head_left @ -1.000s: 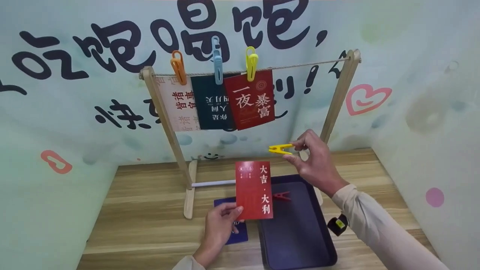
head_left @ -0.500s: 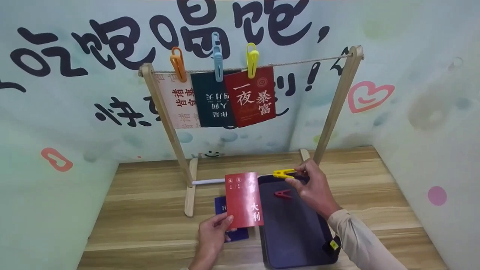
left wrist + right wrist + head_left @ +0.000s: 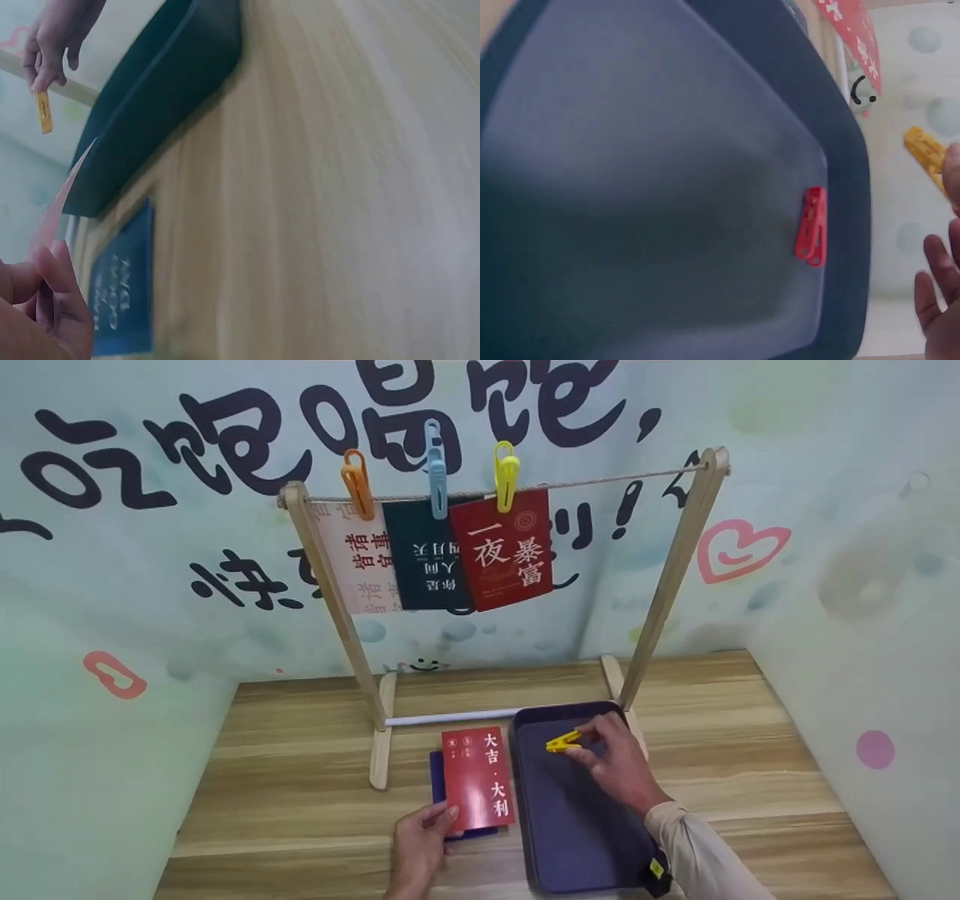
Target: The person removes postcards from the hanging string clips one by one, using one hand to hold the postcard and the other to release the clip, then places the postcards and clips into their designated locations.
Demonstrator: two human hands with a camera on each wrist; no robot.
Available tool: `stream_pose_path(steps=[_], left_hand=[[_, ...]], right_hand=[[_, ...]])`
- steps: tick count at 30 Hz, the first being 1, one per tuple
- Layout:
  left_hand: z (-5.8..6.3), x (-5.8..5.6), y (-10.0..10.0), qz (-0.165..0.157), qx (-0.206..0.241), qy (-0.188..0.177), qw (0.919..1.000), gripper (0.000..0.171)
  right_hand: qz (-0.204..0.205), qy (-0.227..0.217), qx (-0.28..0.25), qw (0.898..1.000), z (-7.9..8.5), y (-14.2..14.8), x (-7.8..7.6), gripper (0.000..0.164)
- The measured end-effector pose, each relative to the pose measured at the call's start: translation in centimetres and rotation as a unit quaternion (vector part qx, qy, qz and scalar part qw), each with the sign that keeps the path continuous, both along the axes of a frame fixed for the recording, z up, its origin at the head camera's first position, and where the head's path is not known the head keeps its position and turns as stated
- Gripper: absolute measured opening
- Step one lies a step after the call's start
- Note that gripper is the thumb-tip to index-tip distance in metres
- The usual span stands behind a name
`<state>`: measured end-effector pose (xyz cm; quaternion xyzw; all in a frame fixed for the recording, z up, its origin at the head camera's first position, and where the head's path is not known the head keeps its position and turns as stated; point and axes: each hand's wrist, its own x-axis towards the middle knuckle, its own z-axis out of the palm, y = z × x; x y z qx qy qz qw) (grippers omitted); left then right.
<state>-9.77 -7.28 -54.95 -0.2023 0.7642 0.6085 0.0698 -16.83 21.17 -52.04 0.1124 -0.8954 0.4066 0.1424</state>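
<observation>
My left hand (image 3: 420,840) pinches a red card (image 3: 477,776) with white characters by its lower left corner. In the left wrist view this card is edge-on, raised above a blue card (image 3: 124,289) that lies on the table. Between thumb and fingers of my right hand (image 3: 619,765) is a yellow clothespin (image 3: 562,742), held over the far part of a dark tray (image 3: 585,825). A red clothespin (image 3: 811,226) lies in the tray near its wall, seen in the right wrist view; in the head view the right hand and yellow clothespin hide it.
Behind the tray stands a wooden frame (image 3: 660,592) with a string (image 3: 607,480). Orange (image 3: 358,487), blue (image 3: 437,480) and yellow-green clothespins (image 3: 506,480) hold a pale card (image 3: 367,555), a dark green card (image 3: 427,562) and a red hanging card (image 3: 510,555) there.
Both hands have come down: the left lowers the red card over the blue one, the right brings the yellow clothespin down over the tray. The hanging cards stay on the string.
</observation>
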Motion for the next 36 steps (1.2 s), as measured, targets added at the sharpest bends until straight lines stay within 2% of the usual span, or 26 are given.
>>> stream_pose_path(steps=[6,11,21,28,36], left_hand=[[-1.5,0.0,-0.5,0.016,0.007,-0.018,0.9997,0.028],[-2.0,0.0,-0.8,0.02,-0.01,-0.016,0.9996,0.028],[-2.3,0.1,-1.2,0.008,-0.054,-0.038,0.9978,0.026],[-2.1,-0.1,-1.1,0.033,-0.07,-0.046,0.996,0.023],[-2.2,-0.2,-0.9,0.041,-0.066,-0.04,0.9961,0.022]], right_hand=[[-0.018,-0.033,0.039,0.999,-1.6,0.2,0.0,0.027],[-0.029,-0.057,0.038,0.997,-2.8,0.3,0.1,0.027],[-0.041,-0.1,0.064,0.992,-4.4,0.4,0.4,0.029],[-0.058,-0.101,0.091,0.989,-5.0,0.6,0.9,0.029],[-0.069,-0.114,0.097,0.986,-5.2,0.5,0.6,0.028]])
